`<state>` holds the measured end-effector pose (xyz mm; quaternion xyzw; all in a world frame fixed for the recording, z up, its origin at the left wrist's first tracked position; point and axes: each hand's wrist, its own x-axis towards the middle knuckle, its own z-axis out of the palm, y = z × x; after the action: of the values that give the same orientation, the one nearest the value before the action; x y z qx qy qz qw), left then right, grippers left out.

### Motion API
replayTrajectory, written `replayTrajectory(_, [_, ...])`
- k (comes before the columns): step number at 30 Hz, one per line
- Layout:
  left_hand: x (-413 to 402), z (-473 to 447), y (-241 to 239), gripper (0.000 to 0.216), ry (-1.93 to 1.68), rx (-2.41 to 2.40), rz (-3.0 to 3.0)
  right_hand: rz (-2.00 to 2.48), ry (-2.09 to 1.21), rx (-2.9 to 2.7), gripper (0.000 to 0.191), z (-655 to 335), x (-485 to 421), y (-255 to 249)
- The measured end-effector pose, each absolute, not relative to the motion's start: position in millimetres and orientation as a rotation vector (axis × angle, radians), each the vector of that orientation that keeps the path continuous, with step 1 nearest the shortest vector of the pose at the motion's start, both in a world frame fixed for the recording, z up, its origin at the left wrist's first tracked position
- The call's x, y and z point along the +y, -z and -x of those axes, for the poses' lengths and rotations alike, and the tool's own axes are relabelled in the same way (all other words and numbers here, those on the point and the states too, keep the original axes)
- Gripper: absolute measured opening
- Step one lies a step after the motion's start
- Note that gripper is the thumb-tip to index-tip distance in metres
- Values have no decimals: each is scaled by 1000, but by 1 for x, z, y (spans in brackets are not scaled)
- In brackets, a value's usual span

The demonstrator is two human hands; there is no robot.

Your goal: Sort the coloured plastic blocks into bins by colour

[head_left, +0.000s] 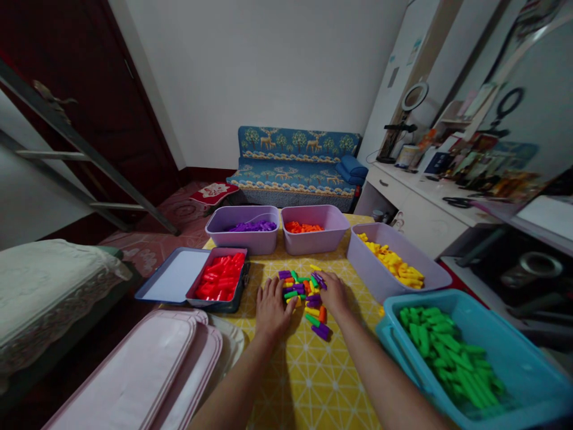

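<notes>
A small heap of mixed coloured plastic pieces (307, 295) in purple, green, orange and yellow lies in the middle of the yellow tablecloth (313, 376). My left hand (271, 307) rests flat on the cloth at the heap's left edge, fingers stretched out and touching the pieces. My right hand (333, 292) lies on the heap's right side, fingers curled down over the pieces; whether it grips one is hidden.
Sorted bins ring the heap: purple pieces in a lilac bin (244, 230), orange in another (313, 230), yellow in a third (394, 263), green in a blue bin (452, 352), red in a dark tin (219, 278). Pink lids (147, 370) lie front left.
</notes>
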<state>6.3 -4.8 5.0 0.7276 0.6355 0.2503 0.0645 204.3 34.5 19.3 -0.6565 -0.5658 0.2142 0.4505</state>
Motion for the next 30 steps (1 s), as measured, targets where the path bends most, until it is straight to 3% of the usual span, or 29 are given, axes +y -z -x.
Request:
replayTrajectory(4, [-5,-6,-5,58,-771,1915,-2207,1632,-426,-1647,53,-202,35,-19])
replayTrajectory(13, [-4,-6,-2,59,-772,1898,-2190,1563,-493,-1363,13,-208,32,-4])
replayTrajectory(17, [-4,-6,-4,59,-758,1899,-2176,1498,-549,-1163,37,-212,18,7])
replayTrajectory(22, [-5,-6,-7,57,-754,1906,-2177,1406,-722,-881,53,-219,6,14])
replayTrajectory(30, [-5,-6,-4,57,-777,1909,-2201,1338,-754,-889,38,-207,0,2])
